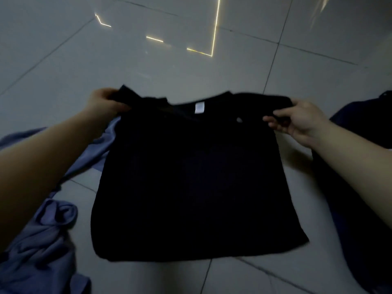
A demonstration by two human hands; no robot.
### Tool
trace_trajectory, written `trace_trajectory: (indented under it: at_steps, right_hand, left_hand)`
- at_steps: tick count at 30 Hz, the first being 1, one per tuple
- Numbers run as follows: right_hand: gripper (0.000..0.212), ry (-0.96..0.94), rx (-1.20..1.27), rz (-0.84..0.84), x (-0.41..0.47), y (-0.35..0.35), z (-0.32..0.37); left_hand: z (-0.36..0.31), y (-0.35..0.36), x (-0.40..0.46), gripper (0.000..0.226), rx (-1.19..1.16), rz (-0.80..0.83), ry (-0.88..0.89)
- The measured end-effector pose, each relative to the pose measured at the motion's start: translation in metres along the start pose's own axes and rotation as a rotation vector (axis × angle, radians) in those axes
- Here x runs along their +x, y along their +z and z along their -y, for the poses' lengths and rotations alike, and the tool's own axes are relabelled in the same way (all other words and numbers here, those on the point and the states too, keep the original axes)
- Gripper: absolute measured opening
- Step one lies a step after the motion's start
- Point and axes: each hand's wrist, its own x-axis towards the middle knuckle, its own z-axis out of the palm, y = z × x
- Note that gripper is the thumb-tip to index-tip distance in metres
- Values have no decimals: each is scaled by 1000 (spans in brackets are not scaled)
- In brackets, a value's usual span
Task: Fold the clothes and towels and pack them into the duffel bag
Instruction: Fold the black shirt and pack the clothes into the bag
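Note:
A black T-shirt (191, 177) is spread in front of me over the grey tiled floor, its collar with a white label facing away from me. My left hand (104, 102) grips the shirt's left shoulder. My right hand (297, 119) pinches the right shoulder between thumb and fingers. The shirt's lower hem lies near me on the tiles. A crumpled blue-purple garment (42, 240) lies at the left, partly under the shirt and my left arm. A dark navy thing (364, 177), perhaps the duffel bag or more clothing, sits at the right edge.
Grey glossy floor tiles (191, 60) stretch ahead, with bright light reflections on them. The room is dim.

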Motion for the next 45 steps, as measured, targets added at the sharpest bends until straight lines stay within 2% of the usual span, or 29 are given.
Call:
trace_trajectory:
  at_steps: [3,5,7,9,11,12,14,17,19,20,22,23,25,27,29,30,32,34,35,37,38,39,41,42,43,45]
  right_hand:
    - [31,134,-194,39,-38,-15,-44]
    - [30,206,-448,95,-60,-28,-78]
    - [27,247,-734,148,-79,-40,-108]
    - [20,246,-938,147,-93,-43,-123]
    - [26,203,-1062,153,-98,-39,-128]
    - [30,178,-1133,167,-98,-36,-128]
    - [29,138,-1244,174,-94,-30,-129]
    - [19,56,-1318,179,-87,-30,-134]
    - [22,5,-1291,140,-85,-37,-129]
    - [23,-17,-1253,106,-84,-41,-123]
    - [24,-59,-1136,48,-88,-52,-110]
    - [23,-66,-1076,38,-92,-57,-107]
    - [22,-30,-1030,97,-106,-65,-110]
    - [22,12,-1157,214,-116,-69,-129]
    - [22,24,-1362,336,-124,-69,-148]
    - [22,11,-1459,381,-125,-66,-152]
    - [24,36,-1606,434,-128,-58,-149]
    - [32,64,-1699,383,-132,-51,-144]
    - [33,4,-1754,314,-136,-47,-140]
    - [26,-262,-1877,182,-143,-38,-139]
    - [28,-333,-1898,197,-147,-33,-143]
    - [38,-395,-1881,260,-150,-27,-147]
    - [65,-430,-1819,472,-159,-8,-158]
    - [71,-416,-1794,540,-163,0,-164]
    - [70,-399,-1791,602,-168,3,-173]
    - [66,-250,-1861,748,-177,-2,-187]
  left_hand:
    - [47,-6,-51,24,219,105,28]
    - [76,-2,-91,23,479,251,19]
    - [102,5,-124,26,709,363,88]
    - [114,11,-142,33,778,410,132]
    - [117,14,-140,47,887,430,151]
    - [117,17,-136,48,965,451,159]
    - [117,21,-133,35,1094,483,181]
    - [119,19,-128,21,1076,435,191]
    - [116,11,-126,14,940,320,219]
    - [115,5,-127,11,872,229,272]
    - [112,-10,-134,9,818,76,485]
    - [114,-19,-140,9,828,72,600]
    - [124,-33,-159,20,882,216,786]
    - [151,-39,-176,50,1065,396,861]
    - [179,-35,-191,82,1194,504,757]
    - [186,-32,-197,88,1183,532,698]
    - [191,-29,-206,82,1130,518,642]
    - [185,-28,-213,75,970,416,537]
    - [181,-27,-216,72,858,297,440]
    - [176,-25,-221,70,666,76,84]
    - [174,-26,-223,73,574,41,-89]
    - [175,-26,-225,76,510,37,-180]
    - [174,-28,-229,79,493,106,-187]
    - [173,-29,-230,79,517,146,-162]
    - [173,-30,-229,80,544,178,-140]
    - [172,-31,-229,78,557,218,-122]
